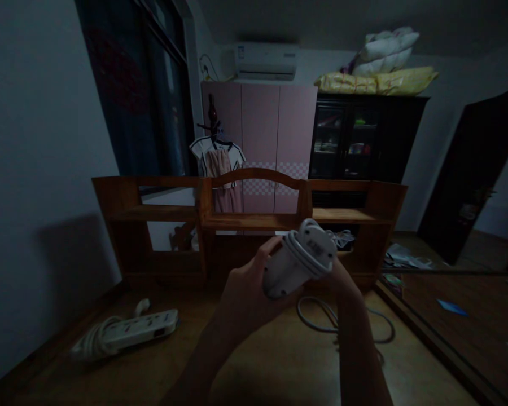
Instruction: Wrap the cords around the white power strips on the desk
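My left hand (252, 287) is wrapped around the body of a white power strip (279, 273), held tilted above the desk with its labelled end toward me. Several turns of its pale cord (307, 256) are wound around that end. Against the strip's right side, my right hand (341, 276) is curled behind it; the strip hides its fingers, and whether they grip the cord or the strip does not show. A loose grey length of cord (317, 327) lies in loops on the desk below. To the left rests a second white power strip (139, 330), its cord bundled around one end.
A wooden shelf unit (254, 221) stands along the back of the desk (262, 366). White cables (342, 238) sit in its right part. A raised edge (423, 332) borders the right side, with a brown surface (474, 321) bearing papers beyond. A wall (34, 225) closes the left.
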